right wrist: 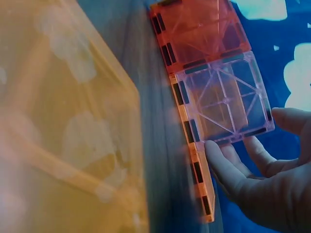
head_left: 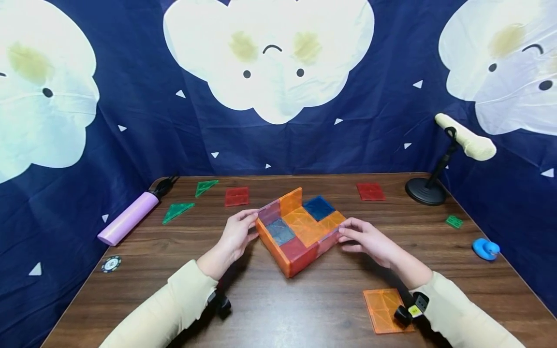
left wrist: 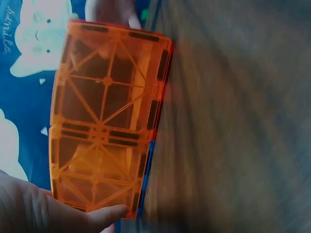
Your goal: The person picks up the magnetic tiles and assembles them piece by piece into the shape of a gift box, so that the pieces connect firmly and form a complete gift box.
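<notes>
A low tray-like build of magnetic tiles (head_left: 306, 227) in orange, red, purple and blue is between the hands, slightly raised toward the viewer's far side with walls along several edges. At its left corner, my left hand (head_left: 235, 234) pinches the wall, the thumb (left wrist: 109, 216) lying on an orange wall tile (left wrist: 99, 97). My right hand (head_left: 367, 240) holds the right end, fingers and thumb at the edge of a purple wall tile (right wrist: 223, 104). Next to that tile stands a red one (right wrist: 201, 34). A dark blue tile (head_left: 319, 208) extends from the far side.
A loose orange square tile (head_left: 380, 309) lies by the right wrist. Red tiles (head_left: 237, 196) and green triangles (head_left: 177, 211) lie farther back. Around the edges are a lilac pump (head_left: 129, 217), poker chip (head_left: 111, 264), microphone stand (head_left: 425, 191) and blue rubber duck (head_left: 486, 249).
</notes>
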A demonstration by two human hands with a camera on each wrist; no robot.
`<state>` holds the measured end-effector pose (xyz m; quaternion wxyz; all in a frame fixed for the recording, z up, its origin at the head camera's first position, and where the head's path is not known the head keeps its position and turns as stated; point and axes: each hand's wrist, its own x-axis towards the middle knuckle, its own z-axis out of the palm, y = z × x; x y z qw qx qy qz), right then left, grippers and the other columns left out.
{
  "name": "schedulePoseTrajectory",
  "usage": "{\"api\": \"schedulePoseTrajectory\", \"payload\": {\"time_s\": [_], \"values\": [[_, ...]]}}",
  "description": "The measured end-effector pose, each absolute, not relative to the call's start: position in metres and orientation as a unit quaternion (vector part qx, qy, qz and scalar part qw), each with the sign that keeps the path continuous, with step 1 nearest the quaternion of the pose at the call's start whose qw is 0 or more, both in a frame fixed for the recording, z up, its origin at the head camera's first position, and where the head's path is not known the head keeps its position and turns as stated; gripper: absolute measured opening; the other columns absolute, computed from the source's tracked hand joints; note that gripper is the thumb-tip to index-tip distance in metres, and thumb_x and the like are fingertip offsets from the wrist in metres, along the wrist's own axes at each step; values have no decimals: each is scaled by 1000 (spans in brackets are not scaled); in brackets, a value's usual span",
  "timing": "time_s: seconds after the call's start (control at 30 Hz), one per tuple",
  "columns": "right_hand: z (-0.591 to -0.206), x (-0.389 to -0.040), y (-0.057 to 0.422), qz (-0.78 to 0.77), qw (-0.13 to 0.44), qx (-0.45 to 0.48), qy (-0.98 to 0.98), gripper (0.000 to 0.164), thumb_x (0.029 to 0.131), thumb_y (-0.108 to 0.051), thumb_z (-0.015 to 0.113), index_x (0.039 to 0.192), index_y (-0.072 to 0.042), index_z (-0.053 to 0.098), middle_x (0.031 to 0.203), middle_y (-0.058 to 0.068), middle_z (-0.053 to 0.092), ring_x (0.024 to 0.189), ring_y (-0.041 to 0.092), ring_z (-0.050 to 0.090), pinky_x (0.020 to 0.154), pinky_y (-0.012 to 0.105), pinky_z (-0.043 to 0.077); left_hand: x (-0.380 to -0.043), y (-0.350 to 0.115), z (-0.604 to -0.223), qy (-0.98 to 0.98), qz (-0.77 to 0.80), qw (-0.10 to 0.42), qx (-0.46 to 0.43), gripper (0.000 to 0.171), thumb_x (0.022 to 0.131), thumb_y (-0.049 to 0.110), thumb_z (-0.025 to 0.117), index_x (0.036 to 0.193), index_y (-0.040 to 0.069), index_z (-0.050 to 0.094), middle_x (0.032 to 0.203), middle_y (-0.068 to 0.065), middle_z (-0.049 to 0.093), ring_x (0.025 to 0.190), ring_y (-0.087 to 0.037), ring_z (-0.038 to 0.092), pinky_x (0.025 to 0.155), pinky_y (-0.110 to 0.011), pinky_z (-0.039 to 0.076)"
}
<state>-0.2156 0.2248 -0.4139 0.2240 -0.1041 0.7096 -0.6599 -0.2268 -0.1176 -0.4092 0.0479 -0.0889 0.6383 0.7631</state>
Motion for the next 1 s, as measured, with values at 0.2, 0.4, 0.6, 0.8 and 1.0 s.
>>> {"api": "schedulePoseTrajectory", "payload": {"time_s": [0.2, 0.4, 0.6, 0.8, 1.0], "values": [[-410, -193, 215, -646, 262, -140, 703, 34, 106, -16, 54, 127, 10, 51, 117, 18, 60, 109, 24, 62, 93, 44, 55, -255, -120, -412, 636, 767, 52, -72, 36, 104, 8, 49, 136, -9, 49, 122, -13, 57, 116, -31, 51, 99, -48, 43], [-407, -194, 212, -622, 253, -154, 725, 36, 106, -15, 53, 130, 12, 50, 118, 20, 63, 111, 30, 63, 93, 44, 55, -263, -124, -411, 638, 763, 81, -66, 45, 104, 10, 48, 145, -7, 39, 134, -19, 49, 123, -34, 45, 104, -50, 40], [-407, -212, 218, -600, 169, -90, 777, 42, 107, -16, 50, 139, 11, 45, 139, 30, 51, 128, 41, 51, 106, 50, 44, -235, -129, -405, 649, 743, 137, -89, 55, 105, 15, 45, 152, -7, 26, 145, -25, 34, 125, -35, 38, 106, -56, 37], [-413, -227, 222, -609, 164, -30, 775, 47, 107, -14, 46, 148, 7, 35, 147, 32, 40, 133, 43, 44, 112, 54, 37, -205, -130, -403, 639, 739, 204, -64, 56, 105, 20, 43, 152, -4, 26, 146, -29, 35, 131, -41, 38, 92, -54, 47], [-416, -225, 223, -622, 184, -29, 760, 48, 108, -13, 43, 151, 7, 32, 149, 31, 37, 135, 41, 41, 111, 50, 40, -202, -133, -407, 634, 741, 221, -26, 63, 103, 13, 46, 158, -5, 21, 146, -31, 44, 137, -42, 40, 94, -54, 48]]}}
